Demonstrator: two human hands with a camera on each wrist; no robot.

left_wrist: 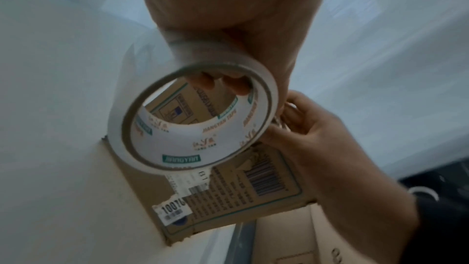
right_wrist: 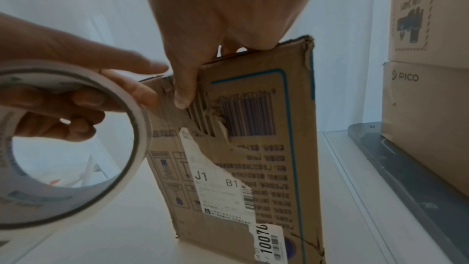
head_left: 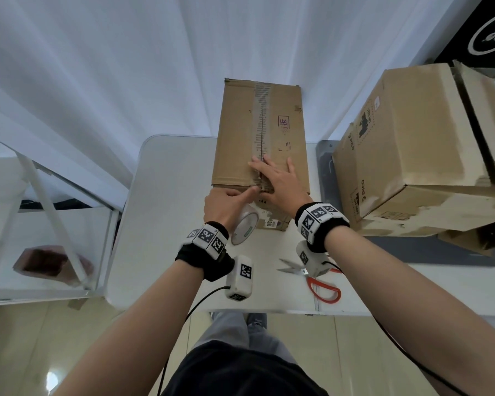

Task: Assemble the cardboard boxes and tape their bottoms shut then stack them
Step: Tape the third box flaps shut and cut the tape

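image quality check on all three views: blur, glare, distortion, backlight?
Head view: sharp, strong wide-angle bowing at the edges, floor glare bottom left; brown cardboard box evenly lit. Left wrist view: soft and dim, backlit, the left hand near-silhouetted above the clear tape roll. Right wrist view: backlit too, the right hand dark, box print readable, tape roll blurred at the left edge.

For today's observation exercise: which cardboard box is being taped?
The middle box, under both hands; the PICO boxes sit stacked, untouched, on the right.
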